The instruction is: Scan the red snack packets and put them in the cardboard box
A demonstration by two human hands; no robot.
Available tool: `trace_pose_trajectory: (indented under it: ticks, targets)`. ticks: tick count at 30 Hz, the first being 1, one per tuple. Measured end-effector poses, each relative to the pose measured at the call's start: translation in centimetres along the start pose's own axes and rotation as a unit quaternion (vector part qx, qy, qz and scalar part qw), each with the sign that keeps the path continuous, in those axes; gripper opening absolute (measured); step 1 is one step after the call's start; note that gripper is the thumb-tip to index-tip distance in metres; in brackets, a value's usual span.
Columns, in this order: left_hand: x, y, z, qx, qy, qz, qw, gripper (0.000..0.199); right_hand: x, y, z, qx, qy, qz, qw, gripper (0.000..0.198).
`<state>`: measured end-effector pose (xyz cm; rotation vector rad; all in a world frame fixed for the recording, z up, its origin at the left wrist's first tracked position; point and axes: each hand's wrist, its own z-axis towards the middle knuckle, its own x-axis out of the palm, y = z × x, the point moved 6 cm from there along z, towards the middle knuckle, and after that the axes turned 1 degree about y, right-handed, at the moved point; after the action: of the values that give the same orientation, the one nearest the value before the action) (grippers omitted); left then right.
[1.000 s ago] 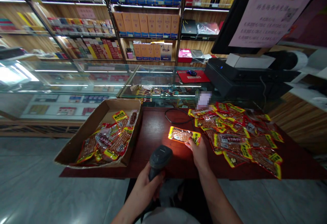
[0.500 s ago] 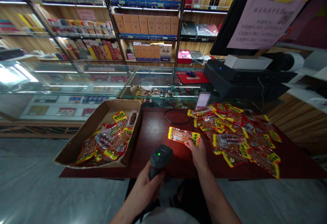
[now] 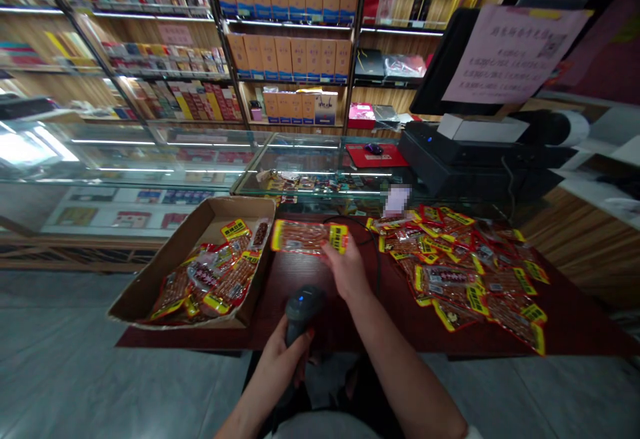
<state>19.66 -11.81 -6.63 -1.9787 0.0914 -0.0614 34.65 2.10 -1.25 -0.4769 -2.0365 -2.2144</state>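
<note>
My left hand is wrapped round the handle of a dark barcode scanner, held upright at the table's near edge with a small blue light on its head. Between the thumb and fingers of my right hand is the right end of a flat snack packet, red and yellow with brown sticks showing through. The packet is above the table, close to the right side of an open cardboard box. Several similar packets lie in that box. A large heap of them spreads over the right of the table.
The dark red wooden table meets a glass display counter. A black cable lies on the table. At the back right stand a monitor with a paper sheet and a black cash drawer. A mouse rests on a red mat.
My right hand has carried the snack packet left and away from me, towards the box. The scanner has shifted slightly left; its light went from green to blue, and the red glow on the table is gone.
</note>
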Motion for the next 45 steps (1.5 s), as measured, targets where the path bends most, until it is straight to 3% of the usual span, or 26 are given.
trace_pose_trajectory:
  ticks: [3,5,6,8,10,13,14,16,17,18,20,25,29,31,33,36,38,41,45]
  targets:
    - [0.5,-0.3,-0.3,-0.007,0.002,0.001,1.0,0.062,6.7,1.7,-0.2,-0.059,0.155,-0.041,0.985,0.064]
    - [0.8,-0.3,-0.4,-0.01,0.008,0.001,1.0,0.065,6.9,2.8,-0.7,-0.107,0.182,-0.113,0.971,0.061]
    - [0.9,-0.3,-0.4,-0.011,0.01,0.001,1.0,0.066,5.5,3.2,-0.8,-0.119,0.167,-0.144,0.968,0.055]
    - [0.8,-0.2,-0.3,-0.012,0.009,0.002,1.0,0.066,0.2,3.8,-1.0,-0.131,0.109,-0.202,0.965,0.04]
    - [0.7,-0.1,-0.1,-0.014,0.007,0.005,1.0,0.066,-7.2,4.4,-1.3,-0.133,0.012,-0.274,0.952,0.032]
    - [0.7,-0.2,0.4,-0.016,0.019,0.01,1.0,0.064,-18.7,5.0,-2.3,-0.119,-0.127,-0.359,0.917,0.04]
    - [0.8,-0.2,0.5,-0.016,0.024,0.013,1.0,0.064,-22.0,5.0,-2.8,-0.111,-0.169,-0.395,0.896,0.045]
    - [1.0,-0.4,0.9,-0.015,0.027,0.018,0.999,0.064,-27.1,4.8,-3.7,-0.069,-0.221,-0.573,0.786,0.056]
    - [1.2,-0.4,1.0,-0.016,0.028,0.02,0.999,0.064,-28.7,4.4,-4.0,-0.05,-0.217,-0.625,0.749,0.059]
    - [1.3,-0.5,1.0,-0.017,0.028,0.02,0.999,0.066,-29.9,4.0,-4.2,-0.036,-0.204,-0.664,0.718,0.06]
    - [1.7,-0.5,1.0,-0.019,0.028,0.018,0.999,0.069,-31.2,3.2,-4.4,-0.026,-0.173,-0.704,0.688,0.06]
    - [1.9,-0.3,0.6,-0.015,0.031,0.007,0.999,0.067,-31.3,3.4,-4.5,-0.068,-0.173,-0.744,0.642,0.049]
    - [1.3,0.0,0.3,-0.018,0.019,0.022,0.999,0.064,-30.7,4.3,-4.7,-0.141,-0.171,-0.755,0.617,0.037]
    - [1.0,0.0,0.3,-0.017,0.017,0.022,0.999,0.064,-30.3,5.2,-4.8,-0.176,-0.179,-0.743,0.621,0.038]
    - [0.8,-0.1,0.2,-0.011,0.017,0.02,1.0,0.065,-29.8,6.2,-5.0,-0.189,-0.188,-0.709,0.652,0.041]
    - [0.7,-0.4,0.2,-0.009,0.021,0.025,0.999,0.065,-28.6,7.5,-5.4,-0.16,-0.217,-0.576,0.772,0.042]
    - [0.7,-0.5,0.1,-0.01,0.023,0.028,0.999,0.065,-27.2,7.3,-5.7,-0.126,-0.256,-0.478,0.831,0.041]
    - [0.7,-0.6,0.0,-0.006,0.02,0.024,0.999,0.065,-23.8,4.6,-5.6,-0.065,-0.272,-0.371,0.885,0.044]
    - [0.6,-0.5,-0.2,0.003,0.027,0.025,0.999,0.066,-18.8,-1.3,-4.3,0.03,-0.182,-0.236,0.954,0.058]
